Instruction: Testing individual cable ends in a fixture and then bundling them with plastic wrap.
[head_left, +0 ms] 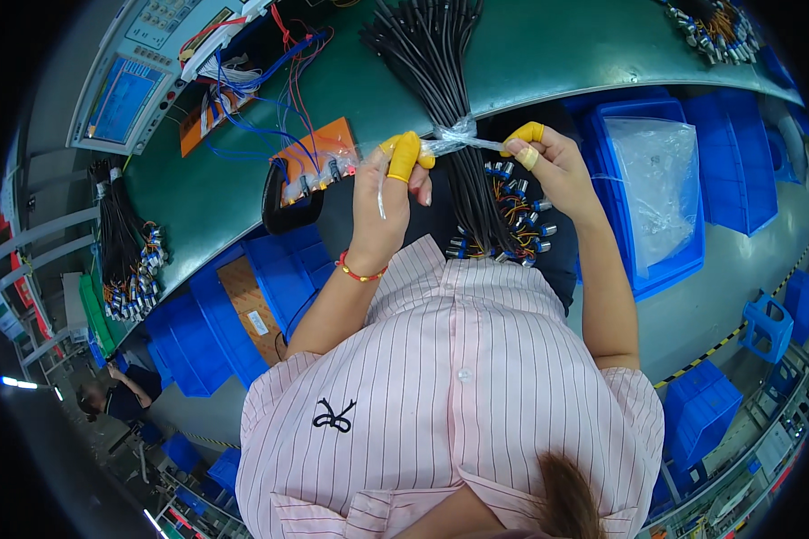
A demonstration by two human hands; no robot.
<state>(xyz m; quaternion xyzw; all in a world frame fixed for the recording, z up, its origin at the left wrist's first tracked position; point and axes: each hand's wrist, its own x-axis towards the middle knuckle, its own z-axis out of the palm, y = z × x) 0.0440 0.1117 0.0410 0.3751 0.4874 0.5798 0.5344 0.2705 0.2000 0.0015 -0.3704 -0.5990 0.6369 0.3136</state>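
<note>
A thick bundle of black cables (433,63) hangs over the near edge of the green bench (548,58). Metal connectors with orange wires (519,211) show at its lower end. Around its middle runs a twisted clear plastic strip (457,133). My left hand (382,202), in yellow finger cots, is closed on one end of the strip, and a loose tail dangles beside it. On the other side of the bundle, my right hand (559,171) pinches the strip's other end between finger and thumb, also with yellow cots. The strip is stretched between both hands.
Left on the bench stand a tester with a lit screen (128,99) and an orange fixture (333,139) with wires. Similar cable bundles lie at the left (121,216) and far right (715,36). A blue bin (643,286) holding plastic bags stands right. Another person (130,391) is far left.
</note>
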